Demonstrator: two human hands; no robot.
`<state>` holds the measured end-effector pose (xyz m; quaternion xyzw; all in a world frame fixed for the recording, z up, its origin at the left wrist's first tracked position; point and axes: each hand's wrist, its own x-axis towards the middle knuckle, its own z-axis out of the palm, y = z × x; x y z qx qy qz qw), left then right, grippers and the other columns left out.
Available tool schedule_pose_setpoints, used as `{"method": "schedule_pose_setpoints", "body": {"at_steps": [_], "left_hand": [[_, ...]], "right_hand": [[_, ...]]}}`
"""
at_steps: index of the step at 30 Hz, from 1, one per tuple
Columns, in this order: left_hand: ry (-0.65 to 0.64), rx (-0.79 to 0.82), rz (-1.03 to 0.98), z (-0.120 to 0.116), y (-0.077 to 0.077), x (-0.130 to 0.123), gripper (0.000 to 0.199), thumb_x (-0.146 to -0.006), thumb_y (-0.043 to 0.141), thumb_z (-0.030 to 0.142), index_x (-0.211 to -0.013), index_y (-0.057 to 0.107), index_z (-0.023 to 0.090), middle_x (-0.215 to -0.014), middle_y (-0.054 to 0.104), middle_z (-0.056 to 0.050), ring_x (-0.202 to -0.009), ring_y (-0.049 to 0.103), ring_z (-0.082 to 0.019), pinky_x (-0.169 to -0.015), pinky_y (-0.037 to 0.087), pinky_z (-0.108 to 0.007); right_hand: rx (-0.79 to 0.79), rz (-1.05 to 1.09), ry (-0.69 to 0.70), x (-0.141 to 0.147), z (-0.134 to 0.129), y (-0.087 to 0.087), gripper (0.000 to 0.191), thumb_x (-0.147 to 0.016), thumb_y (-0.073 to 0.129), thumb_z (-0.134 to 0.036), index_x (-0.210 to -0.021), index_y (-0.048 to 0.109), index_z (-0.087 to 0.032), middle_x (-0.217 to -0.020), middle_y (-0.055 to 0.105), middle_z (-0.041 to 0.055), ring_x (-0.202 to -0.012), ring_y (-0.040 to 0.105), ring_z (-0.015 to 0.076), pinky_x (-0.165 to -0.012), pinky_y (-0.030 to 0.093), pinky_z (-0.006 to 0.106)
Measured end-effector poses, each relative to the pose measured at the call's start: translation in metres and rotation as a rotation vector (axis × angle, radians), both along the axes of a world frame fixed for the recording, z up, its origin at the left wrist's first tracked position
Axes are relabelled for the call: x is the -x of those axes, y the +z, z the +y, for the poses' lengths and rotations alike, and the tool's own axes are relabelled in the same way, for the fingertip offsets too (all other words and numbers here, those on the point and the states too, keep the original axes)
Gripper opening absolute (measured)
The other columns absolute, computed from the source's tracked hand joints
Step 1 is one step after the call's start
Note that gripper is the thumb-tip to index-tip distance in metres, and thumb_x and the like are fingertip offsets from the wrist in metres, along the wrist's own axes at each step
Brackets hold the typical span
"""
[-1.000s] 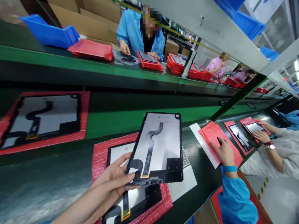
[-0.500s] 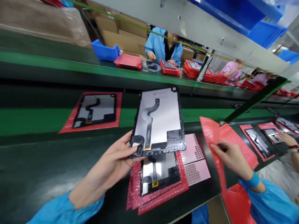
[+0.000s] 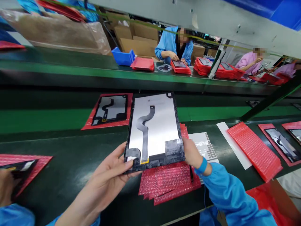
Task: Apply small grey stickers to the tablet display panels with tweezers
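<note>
A tablet screen panel [image 3: 162, 125], back side up, is tilted toward me, with a grey ribbon cable [image 3: 143, 131] along its middle. My left hand [image 3: 117, 175] pinches its lower left corner, thumb on top and fingers beneath. My right hand [image 3: 191, 152] reaches in at the panel's lower right edge; its fingers are hidden behind the panel, so their grip does not show. Below lies a stack of red bubble wrap sheets [image 3: 168, 182], and a red bubble bag [image 3: 184, 130] shows beside my right hand. Printed label sheets [image 3: 202, 142] lie to the right of the stack.
Another panel [image 3: 115, 110] lies on a red bag behind left. At lower left, a co-worker's hand [image 3: 6, 185] is over a panel. A pile of red bubble bags [image 3: 254, 147] and a white strip [image 3: 235, 146] lie right. A person [image 3: 174, 44] works behind the shelf.
My right hand has moved left, from the raised red sheet to beside the panel. Red bubble wrap now covers the stack's top panel. My view has shifted left.
</note>
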<state>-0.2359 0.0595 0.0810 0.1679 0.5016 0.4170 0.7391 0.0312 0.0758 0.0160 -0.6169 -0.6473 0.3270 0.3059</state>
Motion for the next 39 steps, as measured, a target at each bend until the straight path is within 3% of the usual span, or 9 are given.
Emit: {"method": "schedule_pose_setpoints", "body": {"at_steps": [5, 10, 17, 21, 24, 26, 31, 34, 39], "left_hand": [[-0.147, 0.098, -0.019, -0.026, -0.04, -0.017, 0.067, -0.064, 0.096, 0.019, -0.126, 0.071, 0.028, -0.117, 0.08, -0.006, -0.096, 0.079, -0.027, -0.079, 0.067, -0.029], [-0.195, 0.206, 0.03, -0.042, -0.066, -0.036, 0.07, -0.062, 0.099, 0.023, -0.125, 0.07, 0.025, -0.119, 0.08, -0.007, -0.107, 0.077, -0.028, -0.087, 0.064, -0.029], [-0.393, 0.004, 0.489, -0.04, -0.065, -0.024, 0.079, -0.069, 0.091, 0.045, -0.14, 0.065, 0.024, -0.071, 0.075, 0.0, -0.06, 0.069, -0.024, -0.057, 0.056, -0.028], [-0.463, -0.266, 1.04, -0.026, -0.046, -0.022, 0.054, -0.081, 0.079, 0.044, -0.131, 0.073, 0.027, -0.071, 0.074, -0.001, -0.051, 0.06, -0.02, -0.051, 0.045, -0.026], [-0.507, -0.539, 1.134, -0.018, -0.03, -0.045, 0.03, -0.091, 0.069, 0.04, -0.116, 0.08, 0.026, -0.089, 0.08, -0.006, -0.071, 0.072, -0.025, -0.066, 0.054, -0.03], [-0.707, -0.772, 0.985, -0.017, -0.026, -0.076, 0.031, -0.1, 0.058, 0.036, -0.118, 0.08, 0.025, -0.103, 0.081, -0.01, -0.087, 0.076, -0.027, -0.079, 0.059, -0.035], [-1.128, -1.384, 0.845, -0.029, -0.05, -0.173, 0.056, -0.103, 0.053, 0.041, -0.146, 0.061, 0.006, -0.15, 0.061, -0.025, -0.138, 0.059, -0.04, -0.113, 0.049, -0.051], [-1.196, -1.486, 0.986, -0.031, -0.072, -0.213, 0.081, -0.098, 0.06, 0.057, -0.153, 0.05, -0.001, -0.166, 0.037, -0.032, -0.152, 0.041, -0.048, -0.118, 0.042, -0.059], [-1.259, -1.462, 1.094, -0.024, -0.085, -0.227, 0.091, -0.093, 0.061, 0.069, -0.153, 0.051, 0.0, -0.166, 0.037, -0.033, -0.152, 0.041, -0.049, -0.115, 0.044, -0.058]], "right_hand": [[0.081, 0.245, -0.383, -0.114, -0.016, 0.022, 0.025, -0.09, 0.064, -0.039, -0.092, 0.078, -0.018, -0.075, 0.073, 0.0022, -0.06, 0.06, 0.017, -0.06, 0.051, 0.03], [0.069, 0.217, -0.497, -0.177, -0.035, 0.026, 0.056, -0.097, 0.06, -0.068, -0.087, 0.079, -0.016, -0.07, 0.066, 0.0022, -0.059, 0.059, 0.0151, -0.052, 0.047, 0.026], [0.287, 0.305, -0.342, -0.184, -0.046, 0.004, 0.053, -0.092, 0.069, -0.072, -0.093, 0.069, -0.018, -0.067, 0.07, 0.0016, -0.051, 0.067, 0.0171, -0.043, 0.052, 0.026], [0.327, 0.373, -0.318, -0.192, -0.05, -0.009, 0.047, -0.088, 0.081, -0.063, -0.099, 0.068, -0.02, -0.077, 0.077, 0.0048, -0.066, 0.078, 0.0249, -0.056, 0.066, 0.036], [0.346, 0.362, -0.321, -0.201, -0.052, -0.016, 0.047, -0.087, 0.082, -0.063, -0.104, 0.071, -0.02, -0.081, 0.078, 0.0075, -0.072, 0.08, 0.0281, -0.059, 0.068, 0.039], [0.353, 0.357, -0.316, -0.204, -0.053, -0.016, 0.048, -0.087, 0.082, -0.062, -0.105, 0.071, -0.019, -0.08, 0.079, 0.0076, -0.071, 0.081, 0.0282, -0.06, 0.069, 0.04], [0.356, 0.37, -0.306, -0.203, -0.055, -0.01, 0.048, -0.089, 0.08, -0.062, -0.104, 0.068, -0.018, -0.075, 0.078, 0.0055, -0.064, 0.078, 0.0234, -0.06, 0.069, 0.039], [0.357, 0.365, -0.27, -0.204, -0.058, -0.009, 0.041, -0.093, 0.078, -0.057, -0.104, 0.068, -0.019, -0.076, 0.077, 0.0038, -0.068, 0.079, 0.0225, -0.065, 0.069, 0.039], [0.365, 0.349, -0.215, -0.206, -0.064, -0.012, 0.034, -0.101, 0.071, -0.052, -0.108, 0.066, -0.019, -0.079, 0.076, 0.0034, -0.071, 0.079, 0.0213, -0.066, 0.067, 0.035]]}}
